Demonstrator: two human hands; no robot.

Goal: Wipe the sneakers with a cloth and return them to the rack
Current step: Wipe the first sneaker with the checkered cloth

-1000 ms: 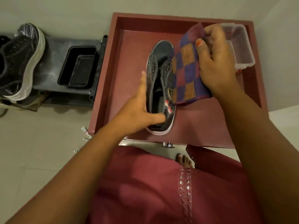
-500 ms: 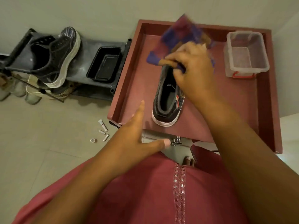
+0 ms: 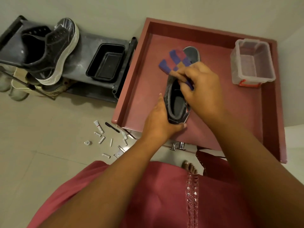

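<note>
Left hand [image 3: 162, 122] fingers gripping sneaker [image 3: 176, 99] heel, right hand [image 3: 201, 89] fingers pinching checked cloth [image 3: 174, 61], no legible writing

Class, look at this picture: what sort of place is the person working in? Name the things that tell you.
Probably a home entryway or shoe corner: a shoe rack holds a black sneaker, more shoes sit below it, and the floor is tiled.

No text, label, brand or number can be read on anything in view.
</note>
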